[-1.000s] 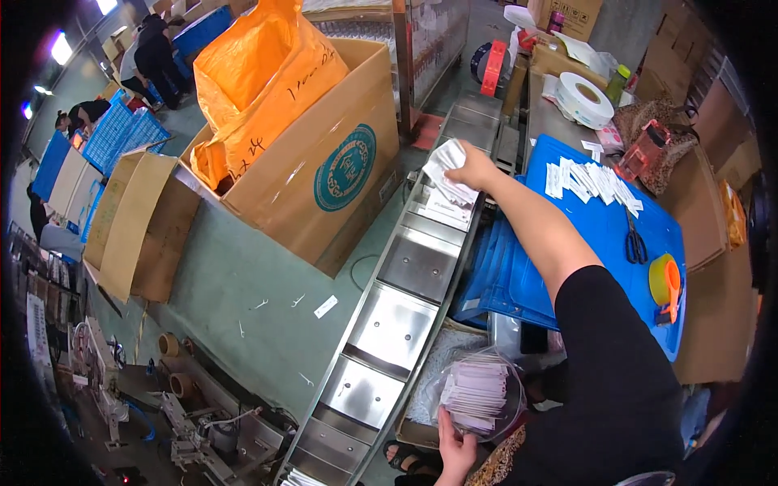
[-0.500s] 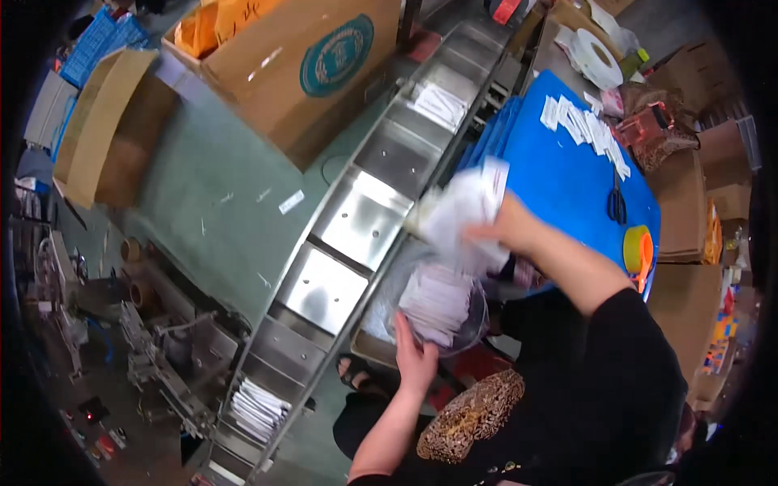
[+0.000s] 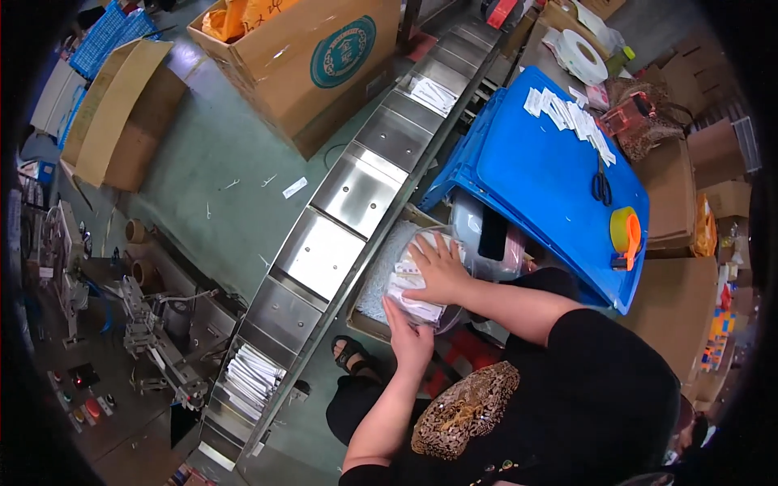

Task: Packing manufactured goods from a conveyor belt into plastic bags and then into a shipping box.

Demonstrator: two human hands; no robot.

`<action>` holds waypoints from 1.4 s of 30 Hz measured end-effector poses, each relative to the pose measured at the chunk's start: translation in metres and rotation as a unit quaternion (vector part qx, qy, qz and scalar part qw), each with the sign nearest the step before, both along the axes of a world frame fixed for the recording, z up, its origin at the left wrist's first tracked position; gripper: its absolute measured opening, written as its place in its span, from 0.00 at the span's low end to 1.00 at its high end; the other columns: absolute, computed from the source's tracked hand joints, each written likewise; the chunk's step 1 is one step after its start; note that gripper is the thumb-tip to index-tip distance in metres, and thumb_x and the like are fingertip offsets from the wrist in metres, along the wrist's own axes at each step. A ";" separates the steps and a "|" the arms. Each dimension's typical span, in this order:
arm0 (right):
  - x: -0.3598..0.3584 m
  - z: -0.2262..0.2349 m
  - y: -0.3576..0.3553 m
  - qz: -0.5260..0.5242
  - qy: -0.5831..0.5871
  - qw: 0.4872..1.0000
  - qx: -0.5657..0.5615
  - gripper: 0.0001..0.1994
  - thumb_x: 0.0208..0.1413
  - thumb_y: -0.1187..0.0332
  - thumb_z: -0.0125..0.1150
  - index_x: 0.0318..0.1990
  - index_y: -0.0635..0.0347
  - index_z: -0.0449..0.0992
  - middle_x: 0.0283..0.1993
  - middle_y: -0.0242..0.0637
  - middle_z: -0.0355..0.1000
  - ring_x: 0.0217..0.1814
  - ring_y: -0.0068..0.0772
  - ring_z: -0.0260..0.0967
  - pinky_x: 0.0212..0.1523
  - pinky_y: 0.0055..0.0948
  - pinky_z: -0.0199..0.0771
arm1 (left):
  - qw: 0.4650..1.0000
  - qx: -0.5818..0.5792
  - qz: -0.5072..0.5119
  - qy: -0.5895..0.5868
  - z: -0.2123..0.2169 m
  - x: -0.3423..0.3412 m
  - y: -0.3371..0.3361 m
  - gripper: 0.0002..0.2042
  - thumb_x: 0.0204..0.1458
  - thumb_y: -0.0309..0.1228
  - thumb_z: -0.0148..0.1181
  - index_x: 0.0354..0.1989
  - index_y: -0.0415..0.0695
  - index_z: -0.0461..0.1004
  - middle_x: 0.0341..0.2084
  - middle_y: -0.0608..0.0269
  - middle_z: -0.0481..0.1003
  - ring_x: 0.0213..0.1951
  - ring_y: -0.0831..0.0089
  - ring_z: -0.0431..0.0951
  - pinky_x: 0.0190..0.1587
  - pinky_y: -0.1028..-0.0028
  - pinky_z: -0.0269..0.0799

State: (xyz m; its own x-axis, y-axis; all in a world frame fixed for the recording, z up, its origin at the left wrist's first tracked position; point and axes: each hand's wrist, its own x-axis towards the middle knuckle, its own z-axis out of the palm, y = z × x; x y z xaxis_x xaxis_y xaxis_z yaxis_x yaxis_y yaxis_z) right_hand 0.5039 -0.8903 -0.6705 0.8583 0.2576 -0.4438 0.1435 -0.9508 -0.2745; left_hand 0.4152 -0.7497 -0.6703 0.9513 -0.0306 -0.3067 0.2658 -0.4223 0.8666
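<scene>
A stack of white paper packets (image 3: 403,285) sits in a clear plastic bag in front of me, beside the conveyor. My right hand (image 3: 442,274) lies on top of the stack with its fingers spread and flat. Cupped along the near side of the bag, my left hand (image 3: 409,338) grips its edge with fingers pointing up and the thumb to the right. The bag's bottom is hidden by my hands and the packets.
A metal slatted conveyor (image 3: 356,190) runs diagonally, with packets (image 3: 253,379) in its lower slot. On the right is a blue lid (image 3: 559,186) holding scissors (image 3: 600,188), tape (image 3: 623,230) and loose slips. An open carton (image 3: 366,306) lies below the stack; a machine (image 3: 154,324) stands left.
My right hand has come down with the white packets it was moving and now lies flat on the stack. My left hand stays at the bag's side. The blue lid looks tilted differently.
</scene>
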 end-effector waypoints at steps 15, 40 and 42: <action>-0.023 0.032 0.025 0.002 -0.017 1.000 -0.025 0.45 0.39 0.43 0.60 0.65 0.34 0.44 0.70 0.45 0.29 0.66 0.75 0.30 0.53 0.77 0.34 | 0.998 -0.011 -0.025 -0.056 -0.003 0.002 0.015 0.38 0.40 0.25 0.48 0.63 0.32 0.40 0.62 0.36 0.42 0.63 0.45 0.45 0.61 0.64 0.50; 0.373 -0.021 -0.164 -0.203 -0.008 0.979 0.024 0.58 0.28 0.43 0.68 0.65 0.63 0.43 0.63 0.56 0.51 0.65 0.49 0.51 0.61 0.35 0.54 | 1.000 0.001 -0.015 0.018 -0.022 0.001 -0.007 0.38 0.42 0.26 0.47 0.65 0.40 0.39 0.60 0.36 0.48 0.62 0.48 0.50 0.60 0.67 0.51; 0.377 -0.022 -0.168 -0.225 0.034 0.968 0.101 0.59 0.29 0.45 0.70 0.65 0.62 0.40 0.64 0.54 0.51 0.66 0.48 0.50 0.62 0.36 0.51 | 0.999 -0.008 -0.023 0.021 -0.024 0.003 -0.007 0.38 0.42 0.26 0.47 0.65 0.40 0.39 0.60 0.36 0.48 0.62 0.47 0.52 0.59 0.67 0.53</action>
